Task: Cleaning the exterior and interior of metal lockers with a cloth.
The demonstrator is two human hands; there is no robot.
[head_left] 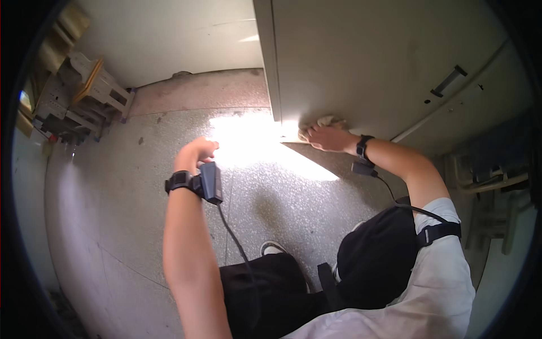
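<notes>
My right hand (329, 137) presses a crumpled, light-coloured cloth (332, 122) against the lower edge of a large pale panel (360, 63), which looks like a door or cabinet front with a handle (449, 81). My left hand (202, 150) hangs in the air over the speckled floor (254, 203), beside a bright patch of sunlight. Its fingers are partly curled and I see nothing in them. Each wrist wears a black strap with a small dark box and a cable.
Stacked school-type desks or chairs (95, 91) stand at the left by the pale wall (178, 38). A chair (491, 173) and other furniture, dim and blurred, are at the right. My shoes and black-trousered legs are below.
</notes>
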